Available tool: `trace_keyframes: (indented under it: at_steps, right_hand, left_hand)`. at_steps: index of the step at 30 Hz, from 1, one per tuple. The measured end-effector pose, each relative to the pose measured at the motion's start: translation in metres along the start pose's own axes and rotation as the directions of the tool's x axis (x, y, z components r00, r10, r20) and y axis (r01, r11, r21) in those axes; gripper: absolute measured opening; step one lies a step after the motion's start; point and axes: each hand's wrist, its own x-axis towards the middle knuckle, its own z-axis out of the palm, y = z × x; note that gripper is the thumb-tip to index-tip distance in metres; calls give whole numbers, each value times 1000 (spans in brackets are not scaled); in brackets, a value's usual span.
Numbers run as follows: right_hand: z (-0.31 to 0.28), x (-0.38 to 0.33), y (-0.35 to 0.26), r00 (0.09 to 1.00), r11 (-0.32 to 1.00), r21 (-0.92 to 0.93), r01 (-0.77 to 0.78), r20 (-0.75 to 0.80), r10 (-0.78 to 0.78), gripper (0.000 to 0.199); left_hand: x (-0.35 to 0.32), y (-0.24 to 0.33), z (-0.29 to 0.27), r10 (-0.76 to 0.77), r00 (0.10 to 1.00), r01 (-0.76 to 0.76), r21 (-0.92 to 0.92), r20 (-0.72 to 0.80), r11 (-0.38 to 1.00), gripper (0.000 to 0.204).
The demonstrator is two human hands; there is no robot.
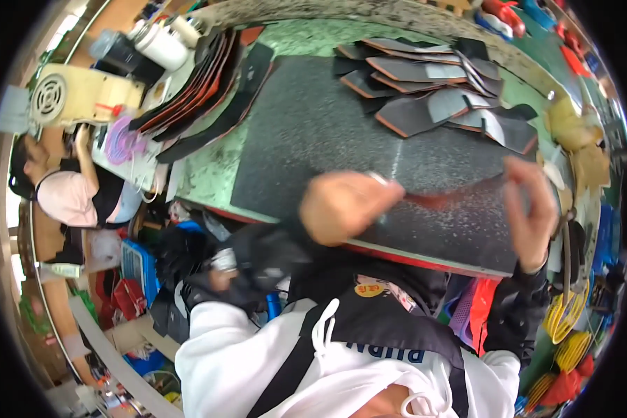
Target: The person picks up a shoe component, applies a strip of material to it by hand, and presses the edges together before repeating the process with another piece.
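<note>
My left hand (348, 207) is closed, with its thumb and fingers pinched on one end of a dark, reddish-edged strip (447, 198). The strip, blurred by motion, stretches across above the black work mat (292, 132). Its other end reaches the fingertips of my right hand (531, 212), which appear bent round it near the mat's right side. Beyond my hands, a fanned stack of dark grey pieces with orange edges (414, 120) lies on the mat. At the left, a row of curved dark strips (200, 90) lies side by side, one strip (223, 120) apart from the others.
A green table (205, 177) carries the mat; its red front edge is close to my body. At the left stand a cream machine (94, 94), a white canister (159, 45) and a purple coil (123, 141). A co-worker (70, 191) sits beyond. Yellow coils (570, 317) hang at the right.
</note>
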Motion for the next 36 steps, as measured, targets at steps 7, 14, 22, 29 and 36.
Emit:
trace_keyframes:
  at_steps: [7, 14, 22, 29, 36]
  right_hand:
    - [-10, 6, 101, 982, 982, 36, -186, -20, 187, 24]
    - [67, 121, 119, 965, 944, -292, 153, -160, -206, 58]
    - [113, 129, 103, 997, 909, -411, 69, 6, -73, 85]
    - [-7, 113, 129, 922, 897, -235, -373, -198, 332, 34]
    - [-102, 25, 319, 627, 388, -493, -779, -601, 495, 41]
  left_hand:
    - [-69, -146, -135, -265, 964, 169, 725, 20, 668, 30]
    - [188, -145, 73, -54, 979, 92, 190, -195, 978, 37]
    - [227, -276, 118, -254, 967, 256, -78, 27, 964, 34]
    - [162, -30, 14, 33, 964, 32, 240, -263, 970, 36]
    - [20, 50, 61, 166, 979, -172, 38, 117, 984, 32]
